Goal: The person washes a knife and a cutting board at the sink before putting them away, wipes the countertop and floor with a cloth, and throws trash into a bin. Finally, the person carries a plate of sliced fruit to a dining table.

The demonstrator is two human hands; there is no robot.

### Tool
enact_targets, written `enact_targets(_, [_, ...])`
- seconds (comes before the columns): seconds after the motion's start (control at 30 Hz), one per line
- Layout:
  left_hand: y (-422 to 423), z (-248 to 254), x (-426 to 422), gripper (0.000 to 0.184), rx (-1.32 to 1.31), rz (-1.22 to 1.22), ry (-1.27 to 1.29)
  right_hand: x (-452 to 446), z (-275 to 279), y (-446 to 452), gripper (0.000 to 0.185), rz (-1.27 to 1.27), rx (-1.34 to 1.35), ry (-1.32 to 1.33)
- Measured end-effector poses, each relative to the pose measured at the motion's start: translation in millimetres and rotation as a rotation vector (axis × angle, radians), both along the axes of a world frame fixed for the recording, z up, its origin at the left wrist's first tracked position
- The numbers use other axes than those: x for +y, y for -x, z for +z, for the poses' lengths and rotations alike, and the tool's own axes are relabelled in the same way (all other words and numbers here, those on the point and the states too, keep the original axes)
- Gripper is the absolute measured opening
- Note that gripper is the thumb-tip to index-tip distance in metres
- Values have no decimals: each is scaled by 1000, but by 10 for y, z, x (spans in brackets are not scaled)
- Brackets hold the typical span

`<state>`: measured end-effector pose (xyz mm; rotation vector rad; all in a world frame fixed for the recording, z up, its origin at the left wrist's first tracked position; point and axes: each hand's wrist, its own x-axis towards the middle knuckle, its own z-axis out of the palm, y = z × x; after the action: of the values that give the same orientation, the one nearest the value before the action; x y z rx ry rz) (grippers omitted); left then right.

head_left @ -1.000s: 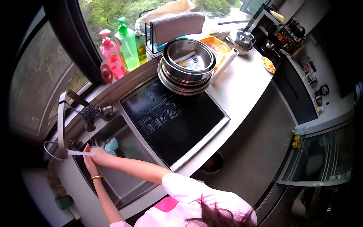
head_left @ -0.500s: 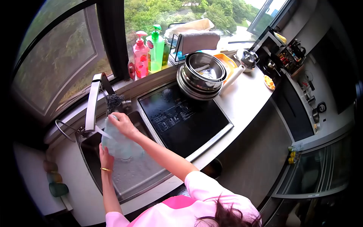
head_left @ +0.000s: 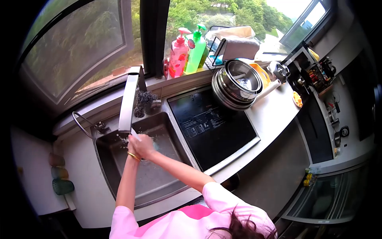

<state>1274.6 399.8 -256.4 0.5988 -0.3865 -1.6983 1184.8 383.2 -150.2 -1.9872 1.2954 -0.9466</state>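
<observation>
Under the sink tap (head_left: pixel 128 103), my left hand (head_left: pixel 132 148) and my right hand (head_left: pixel 144 146) are pressed together with fingers closed. Water runs from the spout onto them and splashes. A gold bangle (head_left: pixel 133 156) is on my left wrist. They seem to be shut on a pale, thin cloth, bunched up and nearly all hidden; a pale greenish patch (head_left: pixel 155 145) shows just beyond my right hand. Below is the metal sink (head_left: pixel 167 181). A dark scouring pad (head_left: pixel 144 100) rests behind the tap.
Right of the sink lies a black panel (head_left: pixel 211 131) with stacked steel bowls (head_left: pixel 242 79) at its far corner. A pink pump bottle (head_left: pixel 178 55) and a green pump bottle (head_left: pixel 195 51) stand on the sill. Several jars (head_left: pixel 63 186) are at the left.
The pale cloth was spread between my hands; now it is bunched up and mostly hidden. My hands have come together under the water. The view has shifted left.
</observation>
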Motion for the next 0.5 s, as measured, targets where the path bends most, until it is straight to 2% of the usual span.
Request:
enact_targets(0.03, [6,-10,26,38,-54,-24,-121,-100,-26,28,38,14,79,15])
enact_targets(0.07, [137,446,51,40,-108,-48,-242,-255,0,59,39,28,158,31])
enact_targets(0.1, [206,652,69,42,-161,-73,-364,-374,42,44,40,-31,259,-75])
enact_targets(0.13, [229,576,82,46,-99,-135,-323,-470,5,64,40,-29,224,-1])
enact_targets(0.2, [371,988,169,39,-363,21,-344,-595,32,98,40,19,227,6])
enact_targets(0.27, [136,571,120,30,-672,-16,-114,-630,24,174,39,-9,-92,120])
enact_targets(0.3, [141,690,99,23,-668,76,-149,-683,-205,231,37,-70,-117,56])
enact_targets(0.33, [100,720,46,18,-780,75,-162,-706,-437,267,38,-123,-140,-16])
enact_targets(0.37, [107,681,-4,17,-897,157,-69,-582,-468,374,40,-184,-259,-194])
enact_targets(0.4, [145,855,16,19,-1057,163,-14,-446,-499,497,43,-246,-366,-370])
enact_targets(0.43, [220,1094,48,26,-1135,79,-72,-315,-663,523,45,-186,-625,-743])
enact_targets(0.47, [318,1000,88,35,-1100,114,53,-195,-894,566,49,-138,-863,-1136])
enact_targets(0.5, [413,1002,130,43,-1340,134,182,-176,-1036,613,58,99,-1067,-1461])
